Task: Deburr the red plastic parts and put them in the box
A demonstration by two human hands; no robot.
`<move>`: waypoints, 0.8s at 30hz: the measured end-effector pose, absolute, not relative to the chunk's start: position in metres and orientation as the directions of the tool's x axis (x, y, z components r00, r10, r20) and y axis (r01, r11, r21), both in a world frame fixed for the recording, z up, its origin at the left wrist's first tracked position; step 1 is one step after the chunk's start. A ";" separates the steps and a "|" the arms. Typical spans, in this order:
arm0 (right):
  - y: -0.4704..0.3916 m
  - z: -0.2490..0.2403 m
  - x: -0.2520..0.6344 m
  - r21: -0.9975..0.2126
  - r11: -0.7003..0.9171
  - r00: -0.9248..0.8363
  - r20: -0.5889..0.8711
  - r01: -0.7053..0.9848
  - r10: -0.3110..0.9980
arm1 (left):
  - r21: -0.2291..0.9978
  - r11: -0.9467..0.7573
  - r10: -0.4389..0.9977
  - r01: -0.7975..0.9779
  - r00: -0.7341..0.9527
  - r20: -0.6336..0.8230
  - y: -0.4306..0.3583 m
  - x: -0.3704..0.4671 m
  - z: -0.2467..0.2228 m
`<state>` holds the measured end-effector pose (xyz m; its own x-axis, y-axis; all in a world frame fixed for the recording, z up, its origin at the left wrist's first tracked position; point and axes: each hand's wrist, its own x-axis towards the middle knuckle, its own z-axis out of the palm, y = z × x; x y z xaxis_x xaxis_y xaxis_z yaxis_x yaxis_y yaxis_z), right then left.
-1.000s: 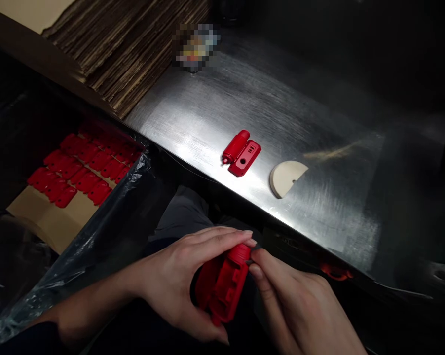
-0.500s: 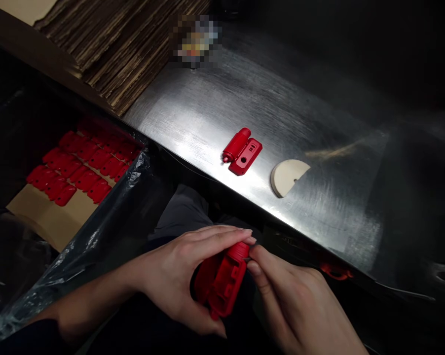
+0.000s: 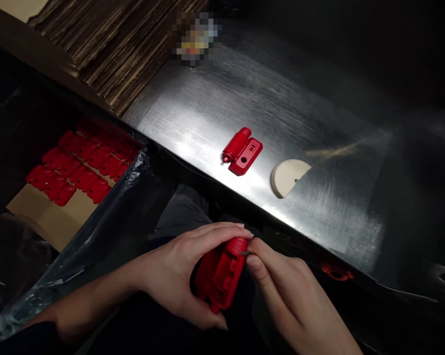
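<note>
My left hand (image 3: pixel 181 268) is wrapped round a red plastic housing (image 3: pixel 227 278), thumb at its lower end and fingers over the top. The housing is tilted, with its hollow, ribbed inside facing up and a ridged round end at the top. My right hand (image 3: pixel 292 291) is closed in a pinch at the housing's upper right edge. From between its thumb and finger pokes the thin dark tip of a small tool (image 3: pixel 245 253), touching or very near that edge. The rest of the tool is hidden in the hand.
On the metal table (image 3: pixel 193 113) lie an opened red plastic part (image 3: pixel 246 157) and a pale half-round disc (image 3: pixel 287 178). Cardboard sheets (image 3: pixel 115 54) are stacked at the back left. A plastic-lined box (image 3: pixel 133 182) at left holds rows of red parts (image 3: pixel 74 165) on cardboard.
My right hand and the tool tip have shifted slightly up and left along the housing's edge. The housing has turned a little in my left hand. The things on the table stay put.
</note>
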<state>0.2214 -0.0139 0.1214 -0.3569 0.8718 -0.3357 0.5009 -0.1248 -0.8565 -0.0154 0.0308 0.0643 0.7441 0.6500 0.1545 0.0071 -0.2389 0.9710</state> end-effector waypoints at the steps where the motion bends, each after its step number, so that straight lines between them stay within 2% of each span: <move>1: -0.013 0.120 0.222 -0.875 -0.185 -0.347 -0.361 0.448 0.865 | 0.972 -0.236 0.657 0.015 0.739 0.148 0.030 -0.016 0.064; 3: -0.013 0.114 0.221 -0.900 -0.254 -0.310 -0.369 0.354 0.876 | 0.970 -0.241 0.661 0.041 0.738 0.133 0.030 -0.016 0.063; 6: -0.015 0.105 0.216 -0.931 -0.225 -0.178 -0.283 0.287 0.943 | 0.952 -0.289 0.656 0.099 0.745 0.122 0.029 -0.016 0.064; 11: -0.025 0.093 0.206 -0.934 -0.126 0.015 -0.128 0.335 0.992 | 0.919 -0.366 0.639 0.144 0.757 0.136 0.027 -0.012 0.064; 20: -0.034 0.088 0.199 -0.873 -0.019 0.109 0.039 0.487 0.993 | 0.821 -0.500 0.629 0.275 0.767 0.126 0.025 -0.006 0.067; 24: -0.030 0.090 0.203 -0.871 -0.037 0.060 -0.008 0.489 0.998 | 0.809 -0.509 0.629 0.293 0.769 0.118 0.023 -0.002 0.066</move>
<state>0.2031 -0.0296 0.0899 0.0601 0.9982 -0.0082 0.4895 -0.0366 -0.8712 -0.0023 0.0227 0.0660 0.7686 0.6288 0.1179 0.2926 -0.5094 0.8093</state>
